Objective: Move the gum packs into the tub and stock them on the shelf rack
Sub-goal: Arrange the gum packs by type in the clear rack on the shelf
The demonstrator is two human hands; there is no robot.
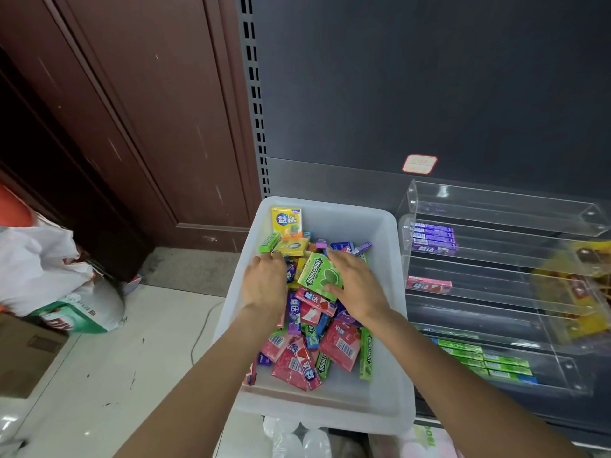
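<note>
A white plastic tub [393, 332] holds a loose heap of several gum packs: pink, green, purple and yellow. My left hand [264, 285] reaches into the heap, fingertips down beside a yellow pack [292, 248]; whether it grips anything is hidden. My right hand [358, 285] holds a tilted green Doublemint pack [315, 276], fingers over its far edge and thumb on its face. To the right stands a clear tiered shelf rack [496, 206]. It carries purple packs [433, 239] on an upper tier, a pink pack [428, 285] below, and green packs [489, 361] on the lowest tier.
A dark shelf back panel [429, 94] rises behind tub and rack. A brown door [132, 110] is on the left, with white bags [43, 266] and a cardboard box [26, 355] on the floor. Clear bottles [297, 441] sit under the tub. Yellow snack packs [582, 285] show through the rack's right side.
</note>
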